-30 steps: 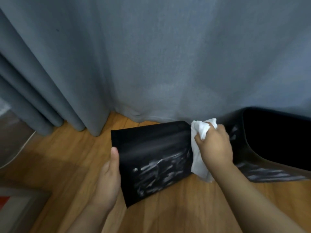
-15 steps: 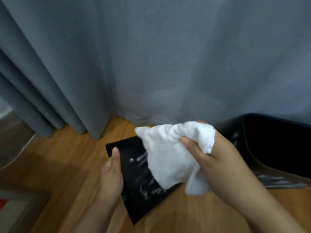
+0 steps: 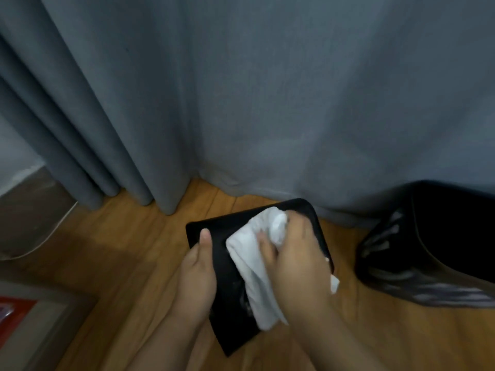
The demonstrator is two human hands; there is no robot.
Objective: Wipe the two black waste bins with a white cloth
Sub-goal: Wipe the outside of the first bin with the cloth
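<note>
Two bare forearms, entering from the near edge, no sleeve, watch, ring or band anywhere on them. Left hand (image 3: 197,277) bare, thumb with a short, plain, unpainted nail. Right hand (image 3: 297,261) bare too, broad across the back, knuckles faintly creased; fingers (image 3: 266,246) short-nailed where visible, the rest hidden. Edges slightly blurred. Nothing more of the body in view: no torso, no clothing, no legs.
</note>
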